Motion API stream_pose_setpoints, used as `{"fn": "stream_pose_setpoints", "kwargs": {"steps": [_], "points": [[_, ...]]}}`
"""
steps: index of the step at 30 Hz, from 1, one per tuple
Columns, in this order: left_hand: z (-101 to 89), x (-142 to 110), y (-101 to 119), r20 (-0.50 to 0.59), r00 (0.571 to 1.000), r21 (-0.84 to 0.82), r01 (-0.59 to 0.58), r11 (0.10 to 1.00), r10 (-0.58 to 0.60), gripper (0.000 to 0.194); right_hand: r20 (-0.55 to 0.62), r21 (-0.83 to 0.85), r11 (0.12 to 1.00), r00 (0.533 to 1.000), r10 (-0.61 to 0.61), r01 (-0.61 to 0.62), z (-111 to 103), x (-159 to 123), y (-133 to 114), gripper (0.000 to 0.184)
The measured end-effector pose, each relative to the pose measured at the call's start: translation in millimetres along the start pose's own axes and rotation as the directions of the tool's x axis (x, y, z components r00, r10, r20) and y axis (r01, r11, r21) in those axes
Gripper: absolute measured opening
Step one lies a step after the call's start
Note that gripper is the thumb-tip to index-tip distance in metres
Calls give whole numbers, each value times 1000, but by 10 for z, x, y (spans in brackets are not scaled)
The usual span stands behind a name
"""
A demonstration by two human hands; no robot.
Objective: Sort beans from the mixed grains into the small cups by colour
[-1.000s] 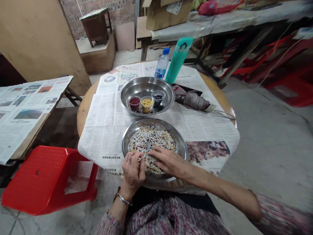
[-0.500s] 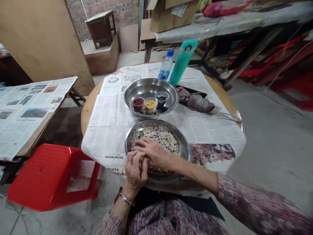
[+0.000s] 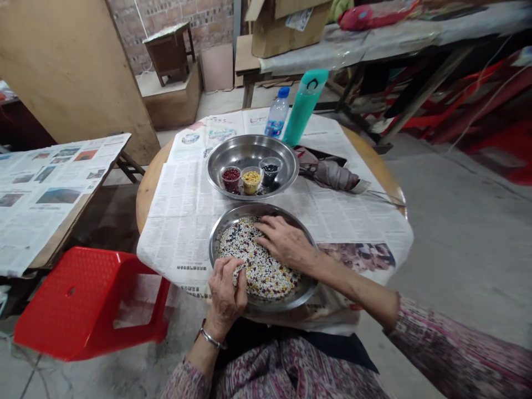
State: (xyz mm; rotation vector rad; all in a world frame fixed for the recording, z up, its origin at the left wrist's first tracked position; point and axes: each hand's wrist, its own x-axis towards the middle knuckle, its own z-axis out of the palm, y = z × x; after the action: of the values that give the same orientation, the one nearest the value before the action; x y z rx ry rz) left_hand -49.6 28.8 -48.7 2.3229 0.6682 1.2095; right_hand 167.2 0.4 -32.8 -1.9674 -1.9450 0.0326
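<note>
Concrete floor point(image 3: 453, 238) surrounds a round wooden desk point(image 3: 150, 194), mostly covered by spread newspaper point(image 3: 183, 233). Beyond it stand a brick wall point(image 3: 174, 11) and a cardboard box point(image 3: 286, 27) on a long table.

Close to the desk's near edge, a shallow steel plate point(image 3: 216, 244) holds a dense layer of mixed beans point(image 3: 260, 271), white, dark and reddish, spread across most of its floor. The left grip point(image 3: 226, 293) sits over the plate's near rim, its fingers curled in and their tips on the beans; whether it has hold of any, I cannot tell. A metal bangle point(image 3: 210, 337) circles that wrist. The right grip point(image 3: 285, 241) lies open and palm down, its spread fingers point(image 3: 264, 233) resting on the beans, holding nothing visible.

Toward the far edge, a larger steel basin point(image 3: 249, 152) carries three small clear cups: red beans point(image 3: 231, 177), yellow grains point(image 3: 251, 181) and black beans point(image 3: 270, 173). Past the basin, a water bottle point(image 3: 276, 113) stands beside a teal flask point(image 3: 305, 105). A folded umbrella point(image 3: 330, 174) lies at the right side of the desk, and a red plastic stool point(image 3: 83, 293) sits just off its left edge.
</note>
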Motion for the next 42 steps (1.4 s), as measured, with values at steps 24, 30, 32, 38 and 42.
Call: {"fn": "stream_pose_setpoints", "kwargs": {"steps": [24, 30, 32, 38, 42], "points": [[1, 5, 20, 1, 1000, -19, 9, 1000, -9, 20, 35, -96, 995, 999, 20, -16, -2, 206, -142, 33], [3, -19, 17, -45, 999, -2, 20, 1000, -20, 23, 100, 208, 926, 935, -341, 316, 82, 26, -508, 31], [2, -24, 20, -44, 999, 5, 24, 1000, -23, 24, 133, 280, 871, 882, -452, 404, 41, -124, -512, 26], [-8, -13, 16, -14, 1000, -12, 8, 1000, -8, 25, 92, 61, 954, 950, -299, 294, -113, -289, 37, 20], [-6, 0, 9, 2, 1000, -10, 3, 1000, -3, 24, -43, -48, 996, 996, -72, 70, -70, -241, 123, 22]]}}
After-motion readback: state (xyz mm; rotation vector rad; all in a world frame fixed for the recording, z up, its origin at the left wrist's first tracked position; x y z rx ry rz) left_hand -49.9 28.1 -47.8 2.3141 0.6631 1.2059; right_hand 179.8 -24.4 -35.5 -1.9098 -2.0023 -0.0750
